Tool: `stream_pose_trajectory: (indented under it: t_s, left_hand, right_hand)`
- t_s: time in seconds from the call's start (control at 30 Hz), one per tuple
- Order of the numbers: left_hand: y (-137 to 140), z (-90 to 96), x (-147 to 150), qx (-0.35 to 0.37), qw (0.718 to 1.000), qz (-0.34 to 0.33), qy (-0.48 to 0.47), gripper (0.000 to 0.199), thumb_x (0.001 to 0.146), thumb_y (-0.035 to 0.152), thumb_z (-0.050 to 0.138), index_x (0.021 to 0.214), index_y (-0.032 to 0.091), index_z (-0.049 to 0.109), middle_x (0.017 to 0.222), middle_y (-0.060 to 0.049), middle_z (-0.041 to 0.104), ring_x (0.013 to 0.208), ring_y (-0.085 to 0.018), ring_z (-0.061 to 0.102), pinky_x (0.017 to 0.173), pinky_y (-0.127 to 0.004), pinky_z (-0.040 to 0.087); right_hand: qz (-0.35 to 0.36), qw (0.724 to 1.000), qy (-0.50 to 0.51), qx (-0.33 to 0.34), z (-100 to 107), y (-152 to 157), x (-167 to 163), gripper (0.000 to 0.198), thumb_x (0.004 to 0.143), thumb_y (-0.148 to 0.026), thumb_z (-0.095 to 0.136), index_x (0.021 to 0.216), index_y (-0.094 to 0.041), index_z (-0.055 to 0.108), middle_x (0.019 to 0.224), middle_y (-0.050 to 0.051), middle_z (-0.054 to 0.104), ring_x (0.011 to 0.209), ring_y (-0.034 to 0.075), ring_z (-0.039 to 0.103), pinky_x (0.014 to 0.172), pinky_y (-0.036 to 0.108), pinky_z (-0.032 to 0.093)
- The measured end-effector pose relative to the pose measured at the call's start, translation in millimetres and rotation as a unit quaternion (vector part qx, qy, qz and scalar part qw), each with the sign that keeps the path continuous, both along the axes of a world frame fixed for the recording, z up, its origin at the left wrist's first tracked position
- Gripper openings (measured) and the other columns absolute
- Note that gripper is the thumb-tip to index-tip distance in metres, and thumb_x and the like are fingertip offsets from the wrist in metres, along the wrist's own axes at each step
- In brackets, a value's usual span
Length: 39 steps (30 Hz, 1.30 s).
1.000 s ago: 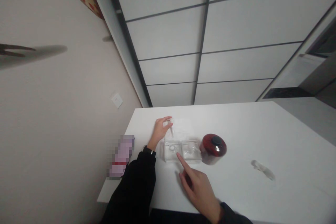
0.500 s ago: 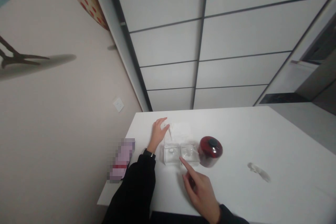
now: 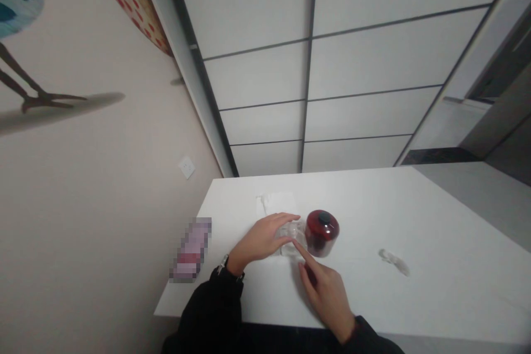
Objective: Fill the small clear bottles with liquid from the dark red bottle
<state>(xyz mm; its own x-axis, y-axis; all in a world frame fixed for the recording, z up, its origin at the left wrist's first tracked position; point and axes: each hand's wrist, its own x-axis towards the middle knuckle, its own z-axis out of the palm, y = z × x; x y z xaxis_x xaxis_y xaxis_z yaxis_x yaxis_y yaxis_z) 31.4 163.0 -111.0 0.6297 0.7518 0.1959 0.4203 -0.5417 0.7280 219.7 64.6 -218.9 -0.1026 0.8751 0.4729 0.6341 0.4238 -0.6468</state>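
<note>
Fingers of our left hand [image 3: 263, 238] spread wide over the clear box [image 3: 287, 250], where a light, level touch would serve us best; our right hand [image 3: 327, 290] points its index near the left thumb, the rest curled, though we cannot tell whether they hold anything; the red jar [image 3: 322, 235] stands just beside the box

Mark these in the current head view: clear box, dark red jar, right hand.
Clear box [image 3: 287, 250]: head view, on its near wall, below the left thumb.
Dark red jar [image 3: 322, 235]: head view, on the middle of its body.
Right hand [image 3: 329, 292]: head view, on the back of the hand.
</note>
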Motion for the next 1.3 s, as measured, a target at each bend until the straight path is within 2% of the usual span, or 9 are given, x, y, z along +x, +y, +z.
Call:
stream_pose_trajectory:
  t_s: [0.13,0.4,0.67,0.87,1.17,1.3]
  left_hand:
    - [1,-1.2,4,0.013,0.999,0.010,0.033,0.046,0.103,0.032,0.067,0.149,0.034,0.063,0.145,-0.004,0.073,0.135,-0.029,0.068,0.124,-0.048,0.043]
    - [8,5.2,3,0.015,0.998,-0.008,0.062,0.030,0.103,0.036,0.068,0.132,0.032,0.071,0.133,-0.002,0.079,0.124,-0.029,0.074,0.107,-0.039,0.053]
    - [9,6.3,4,0.007,0.997,0.001,0.074,0.030,0.101,0.037,0.070,0.130,0.031,0.068,0.124,-0.003,0.081,0.116,-0.029,0.077,0.099,-0.035,0.055]
    - [10,7.6,5,0.002,0.995,0.008,0.100,0.024,0.101,0.034,0.071,0.123,0.027,0.065,0.123,-0.003,0.081,0.119,-0.028,0.076,0.097,-0.034,0.054]
    - [9,11.6,7,0.006,0.992,0.018,0.121,0.028,0.098,0.029,0.076,0.123,0.028,0.064,0.121,-0.003,0.081,0.118,-0.027,0.076,0.097,-0.034,0.054]
    - [10,13.4,7,0.014,0.991,0.012,0.131,0.029,0.097,0.025,0.078,0.123,0.026,0.065,0.122,-0.004,0.081,0.120,-0.028,0.076,0.097,-0.035,0.054]
  right_hand:
    - [-0.008,1.000,0.008,-0.002,2,1,0,0.052,0.114,-0.041,0.037,0.147,-0.014,0.068,0.074,0.009,0.081,0.054,0.021,0.074,0.055,0.027,0.054]
    - [-0.007,0.999,0.037,-0.018,4,1,-1,0.052,0.114,-0.043,0.038,0.148,-0.015,0.067,0.078,0.011,0.083,0.058,0.021,0.075,0.057,0.027,0.055]
    - [-0.005,0.998,0.056,-0.026,4,2,-1,0.053,0.114,-0.043,0.039,0.144,-0.013,0.070,0.070,0.008,0.079,0.051,0.019,0.069,0.054,0.026,0.052]
    - [-0.012,0.998,0.051,-0.017,-2,3,-1,0.052,0.113,-0.043,0.040,0.143,-0.013,0.071,0.070,0.008,0.079,0.051,0.019,0.070,0.054,0.026,0.050]
    - [-0.011,0.998,0.057,-0.020,-1,5,-1,0.055,0.112,-0.044,0.039,0.141,-0.012,0.073,0.064,0.006,0.076,0.047,0.019,0.064,0.052,0.027,0.048]
    - [-0.009,0.997,0.069,-0.036,-3,5,-1,0.056,0.112,-0.047,0.039,0.141,-0.013,0.073,0.066,0.007,0.077,0.050,0.019,0.067,0.055,0.027,0.050]
